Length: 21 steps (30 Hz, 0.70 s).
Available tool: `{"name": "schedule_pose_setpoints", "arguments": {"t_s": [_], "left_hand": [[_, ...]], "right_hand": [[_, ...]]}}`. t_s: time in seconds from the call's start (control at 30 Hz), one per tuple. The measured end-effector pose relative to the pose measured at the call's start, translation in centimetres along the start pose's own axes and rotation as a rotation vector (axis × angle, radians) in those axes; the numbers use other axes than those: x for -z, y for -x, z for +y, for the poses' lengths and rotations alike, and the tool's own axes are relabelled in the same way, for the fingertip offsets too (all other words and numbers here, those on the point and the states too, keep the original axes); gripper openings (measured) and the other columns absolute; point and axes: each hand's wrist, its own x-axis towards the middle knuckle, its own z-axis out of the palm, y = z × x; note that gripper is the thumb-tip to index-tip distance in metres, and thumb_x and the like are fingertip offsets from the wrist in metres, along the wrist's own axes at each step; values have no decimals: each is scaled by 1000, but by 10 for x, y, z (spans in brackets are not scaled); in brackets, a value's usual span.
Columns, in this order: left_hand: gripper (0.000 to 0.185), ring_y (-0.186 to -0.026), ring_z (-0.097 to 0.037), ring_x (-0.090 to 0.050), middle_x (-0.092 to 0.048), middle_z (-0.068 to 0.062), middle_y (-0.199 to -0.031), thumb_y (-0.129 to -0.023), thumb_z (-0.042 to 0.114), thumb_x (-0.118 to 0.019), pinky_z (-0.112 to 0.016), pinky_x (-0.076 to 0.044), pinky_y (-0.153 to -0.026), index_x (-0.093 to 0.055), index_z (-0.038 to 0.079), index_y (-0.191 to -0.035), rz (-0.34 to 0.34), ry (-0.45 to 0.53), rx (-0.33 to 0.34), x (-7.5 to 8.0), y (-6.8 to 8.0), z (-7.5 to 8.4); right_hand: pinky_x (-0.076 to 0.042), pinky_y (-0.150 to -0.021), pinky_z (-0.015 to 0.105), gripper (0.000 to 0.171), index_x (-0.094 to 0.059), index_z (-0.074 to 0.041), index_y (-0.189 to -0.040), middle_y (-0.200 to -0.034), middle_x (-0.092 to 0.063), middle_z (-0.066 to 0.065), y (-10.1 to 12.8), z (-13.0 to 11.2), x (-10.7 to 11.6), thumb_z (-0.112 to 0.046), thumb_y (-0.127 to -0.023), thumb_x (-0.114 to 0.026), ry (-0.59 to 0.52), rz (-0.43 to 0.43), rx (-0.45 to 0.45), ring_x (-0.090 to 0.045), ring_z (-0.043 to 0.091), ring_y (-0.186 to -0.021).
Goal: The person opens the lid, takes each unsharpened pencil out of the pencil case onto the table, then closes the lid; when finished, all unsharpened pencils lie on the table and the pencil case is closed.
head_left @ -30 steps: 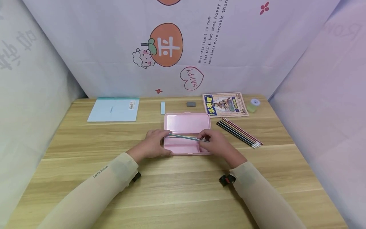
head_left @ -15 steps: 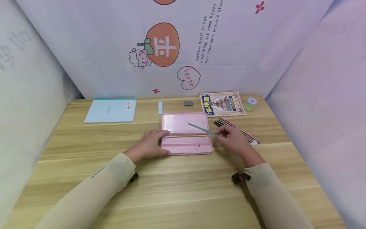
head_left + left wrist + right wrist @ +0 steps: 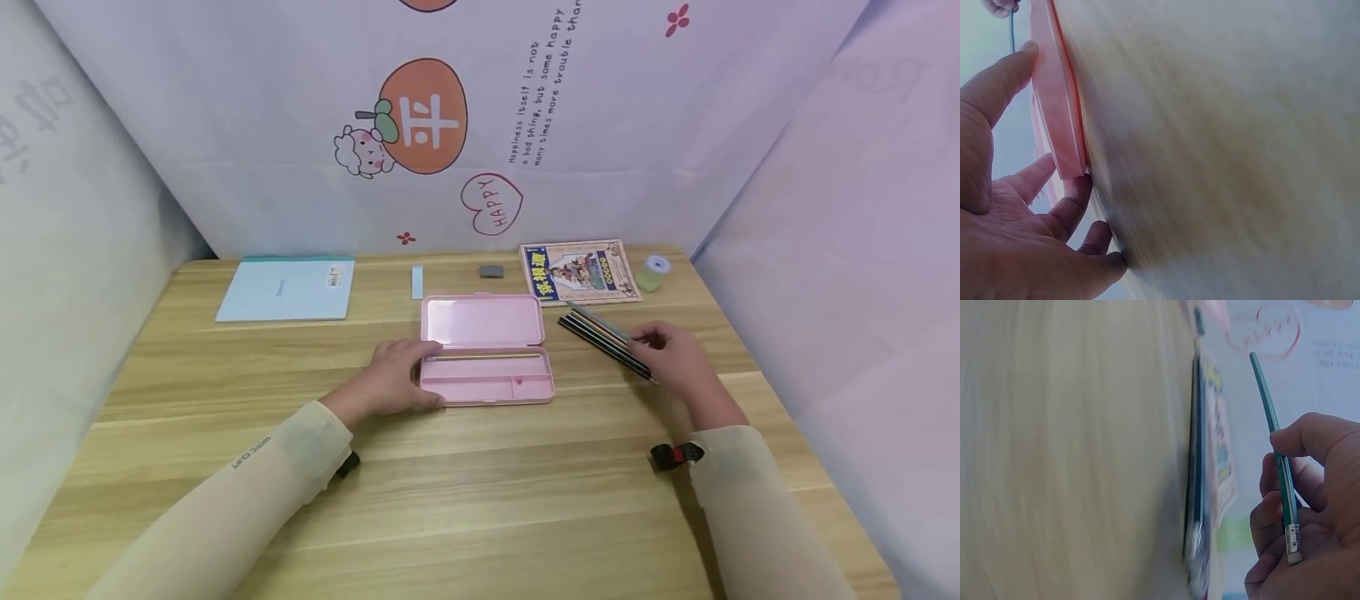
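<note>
A pink pencil case (image 3: 482,321) lies with its lid folded back at mid-table. One yellowish pencil (image 3: 487,357) rests in its long rear compartment. My left hand (image 3: 390,379) grips the case's left end, thumb at the front edge and fingers at the back. In the left wrist view, thumb and fingertips touch the pink case wall (image 3: 1059,94). My right hand (image 3: 681,367) pinches a green pencil (image 3: 1265,394) between thumb and fingers, its eraser end toward the palm. That pencil overlaps a bundle of several dark pencils (image 3: 603,342) on the table in the head view.
At the back left is a light blue notebook (image 3: 281,292). A pale blue strip (image 3: 417,282) and a grey eraser (image 3: 491,272) lie behind the case. Back right are an illustrated booklet (image 3: 581,273) and a green cylinder with a pale lid (image 3: 652,273). Fabric walls enclose the table.
My right hand has carried the green pencil from above the pencil case rightward to the pencil bundle. My left hand keeps its grip on the case.
</note>
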Motion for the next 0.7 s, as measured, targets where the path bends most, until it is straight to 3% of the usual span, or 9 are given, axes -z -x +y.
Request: {"name": "schedule_pose_setpoints", "arguments": {"t_s": [0.27, 0.7], "left_hand": [[93, -149, -40, -24, -39, -13, -162, -80, 43, -89, -57, -23, -121, -44, 19, -158, -4, -8, -6, 2, 1, 1], [93, -148, -39, -27, -44, -13, -159, -80, 42, -89, -55, -20, -121, -45, 18, -157, 6, -19, -39, 2, 1, 1]], "right_hand": [[-49, -83, 39, 41, -67, -6, -122, -119, -66, 18, -16, 36, 13, -42, -101, -64, 36, -22, -30, -59, 31, -104], [-49, -87, 44, 41, -66, -4, -123, -120, -66, 20, -23, 39, 11, -39, -100, -65, 48, -63, -51, -59, 33, -104]]}}
